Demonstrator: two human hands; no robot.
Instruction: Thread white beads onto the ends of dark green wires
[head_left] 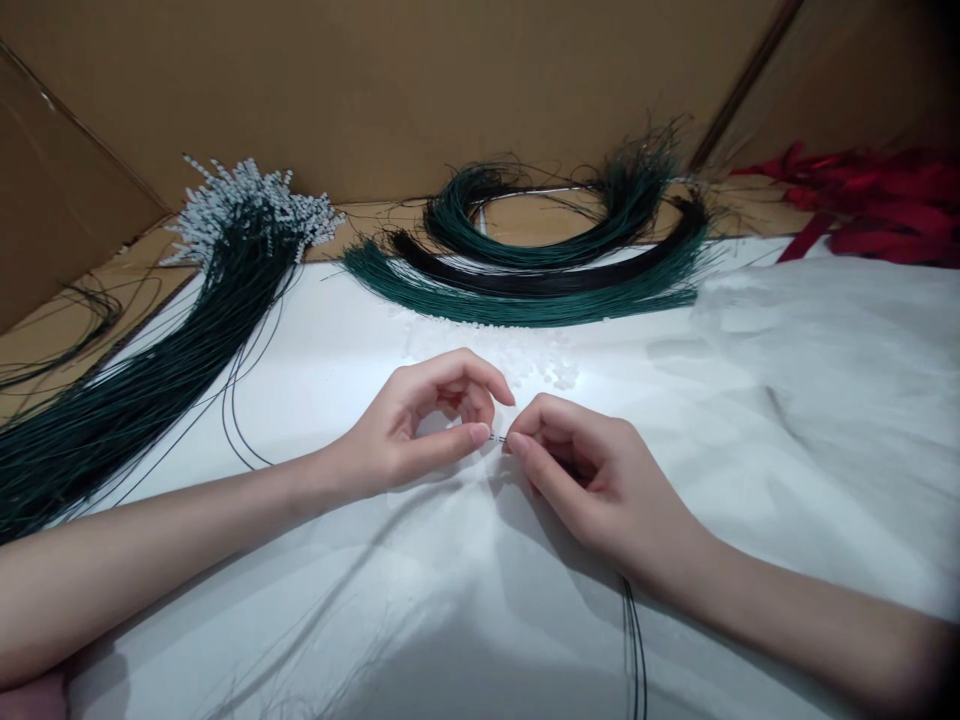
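My right hand (585,460) pinches thin dark wires between thumb and fingertips, their long ends (634,640) hanging below the palm toward the front. Short wire tips (502,438) point left out of that pinch. Facing them, my left hand (427,425) is closed at the thumb and fingers, its index finger arched above. What looks like a tiny white bead (493,436) sits at the left thumb tip, mostly covered by the fingers. Just behind both hands, loose white beads (551,368) lie scattered on the white table surface (315,330).
At left lies a thick bundle of dark green wires (180,350) with white-beaded ends (247,205). Curved bundles of green (540,308) and black wire (525,283) rest behind the beads. Red ribbons (885,200) lie far right, near clear plastic sheeting (840,340). Cardboard walls (420,90) enclose the back.
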